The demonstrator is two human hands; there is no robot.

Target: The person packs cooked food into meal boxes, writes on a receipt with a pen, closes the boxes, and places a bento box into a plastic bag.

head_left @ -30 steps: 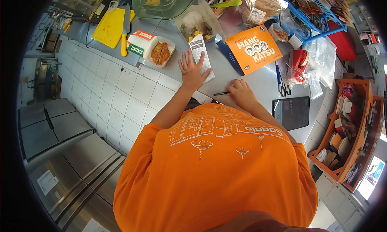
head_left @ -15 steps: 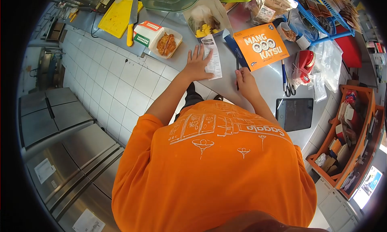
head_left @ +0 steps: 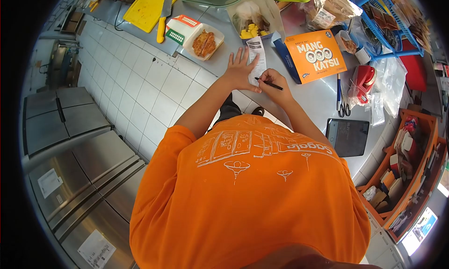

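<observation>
My left hand (head_left: 241,72) lies spread on the steel counter, pressing the edge of a long white printed receipt (head_left: 257,58). Between the fingers of my right hand (head_left: 276,87) is a black pen (head_left: 271,84), its tip at the lower part of the receipt. Left of the hands sits an open takeaway box (head_left: 185,30) with a breaded fried cutlet (head_left: 204,43) in it. Behind the receipt stands an open box with yellow pieces (head_left: 253,31) and other food. An orange box lid printed "MANG KATSU" (head_left: 314,57) is to the right of my right hand.
A knife (head_left: 163,17) rests on a yellow cutting board (head_left: 146,9) at the back left. To the right are scissors (head_left: 343,105), a red stapler-like item (head_left: 363,83), a tablet (head_left: 347,137) and a blue basket (head_left: 381,23). An orange shelf (head_left: 397,161) stands beside the counter.
My right hand has moved left and forward from beside the orange box, bringing the pen to the receipt. My left hand stays spread at the receipt. The whole view has shifted slightly.
</observation>
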